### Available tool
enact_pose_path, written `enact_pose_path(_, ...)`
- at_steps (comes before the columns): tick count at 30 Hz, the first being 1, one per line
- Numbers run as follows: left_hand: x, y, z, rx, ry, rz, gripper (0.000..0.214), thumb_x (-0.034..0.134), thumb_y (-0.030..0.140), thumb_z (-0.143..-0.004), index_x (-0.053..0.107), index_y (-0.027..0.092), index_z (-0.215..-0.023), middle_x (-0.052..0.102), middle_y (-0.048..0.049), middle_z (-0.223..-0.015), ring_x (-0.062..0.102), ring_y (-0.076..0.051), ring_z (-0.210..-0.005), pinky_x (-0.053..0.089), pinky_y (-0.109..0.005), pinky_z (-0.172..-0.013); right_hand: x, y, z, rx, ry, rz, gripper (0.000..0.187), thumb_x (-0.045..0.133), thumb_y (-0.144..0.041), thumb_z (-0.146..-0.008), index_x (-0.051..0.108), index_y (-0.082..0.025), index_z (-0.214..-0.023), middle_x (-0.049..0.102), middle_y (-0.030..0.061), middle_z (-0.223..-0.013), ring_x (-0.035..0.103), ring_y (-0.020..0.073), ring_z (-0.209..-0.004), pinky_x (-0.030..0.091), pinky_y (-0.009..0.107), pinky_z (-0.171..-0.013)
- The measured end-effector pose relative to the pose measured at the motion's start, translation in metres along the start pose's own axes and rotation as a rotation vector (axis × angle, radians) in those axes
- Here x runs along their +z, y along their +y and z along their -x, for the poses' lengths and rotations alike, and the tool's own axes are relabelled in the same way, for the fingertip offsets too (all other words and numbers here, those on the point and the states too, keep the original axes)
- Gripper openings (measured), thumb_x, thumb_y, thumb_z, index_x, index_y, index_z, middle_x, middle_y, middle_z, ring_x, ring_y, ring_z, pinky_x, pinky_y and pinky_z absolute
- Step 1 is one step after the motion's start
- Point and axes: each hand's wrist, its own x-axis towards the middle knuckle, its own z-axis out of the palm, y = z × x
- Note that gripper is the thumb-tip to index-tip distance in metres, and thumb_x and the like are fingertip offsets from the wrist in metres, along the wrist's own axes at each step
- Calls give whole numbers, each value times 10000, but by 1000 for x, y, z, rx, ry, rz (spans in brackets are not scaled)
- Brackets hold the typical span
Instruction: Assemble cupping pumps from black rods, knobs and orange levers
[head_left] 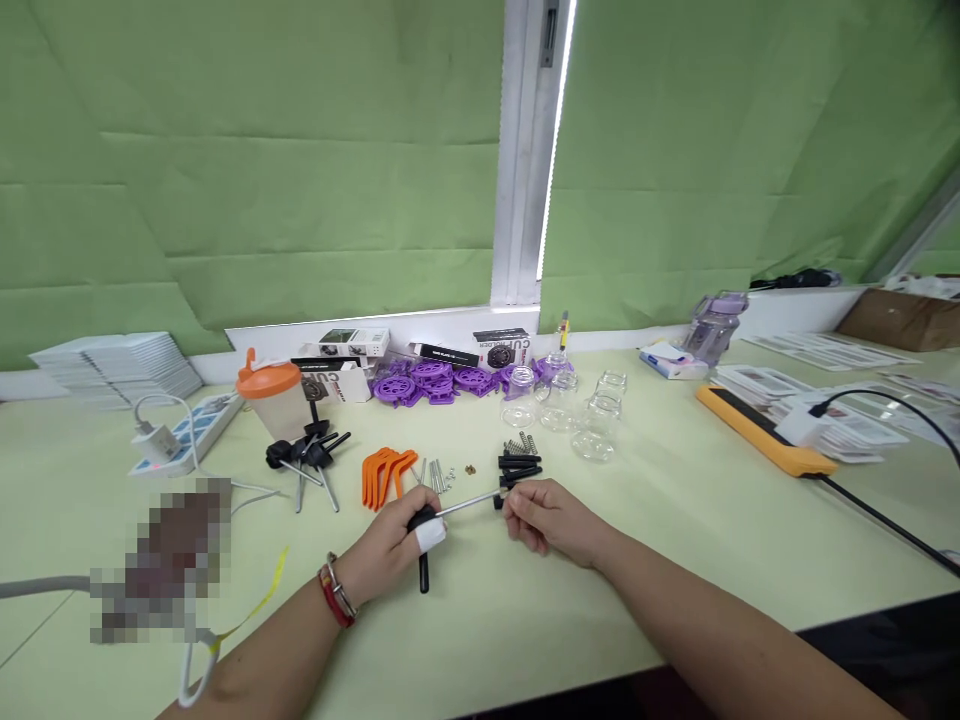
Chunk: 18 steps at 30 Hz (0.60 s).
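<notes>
My left hand point(394, 545) is closed round a black-handled tool point(424, 572) with a thin metal rod point(469, 503) that points right. A white wrap covers one finger. My right hand point(544, 520) pinches a small black part point(500, 499) at the rod's far end. Just behind lie a stack of black tubes point(519, 466), small springs point(520, 445), screws point(437, 474) and orange curved pieces point(384, 472).
More black-handled rods point(307, 455) lie left, by an orange-lidded cup point(270, 398). Purple wheel parts point(435, 382), clear glass jars point(581, 415) and small boxes point(345, 345) stand behind. A power strip point(184, 432) sits left, a yellow strip point(761, 432) with a cable right.
</notes>
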Motion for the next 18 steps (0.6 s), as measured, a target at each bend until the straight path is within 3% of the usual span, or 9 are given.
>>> enact_pose_path(3,-2,0,1,17,145,15,208,426,411,-893,458,207,-911,475,2,-757,431,-145,-657,375,-265,-605,12,-4,5,15,-70,14,509,519,-632,-791,615,-137,-863,607,37,-720,473,77,-477,375,226,-447)
enact_pose_path(6,-1,0,0,46,230,-56,173,437,381,-892,455,213,-923,495,-11,-782,449,-161,-684,390,-283,-634,35,-18,6,-19,-157,151,415,580,-535,-795,631,-166,-976,577,10,-720,496,92,-532,396,236,-513)
enact_pose_path(9,3,0,-1,51,284,-126,157,451,357,-881,456,212,-942,515,-23,-811,477,-175,-719,403,-301,-665,61,-36,-1,-131,-145,415,267,583,-430,-808,649,-173,-831,540,-9,-637,451,97,-543,342,233,-514)
enact_pose_path(13,7,1,0,-35,357,-130,184,456,365,-872,451,208,-967,524,-17,-797,502,-179,-703,415,-311,-654,85,-56,-18,-149,-58,686,254,619,-292,-741,503,-166,-554,437,-29,-500,351,78,-461,243,233,-459)
enact_pose_path(18,-2,-3,0,42,518,52,407,487,375,-869,329,214,-1207,523,-74,-1063,555,-179,-845,445,-330,-747,78,-74,-50,-226,30,916,241,546,-268,-804,546,-170,-583,520,23,-548,430,111,-495,248,255,-490)
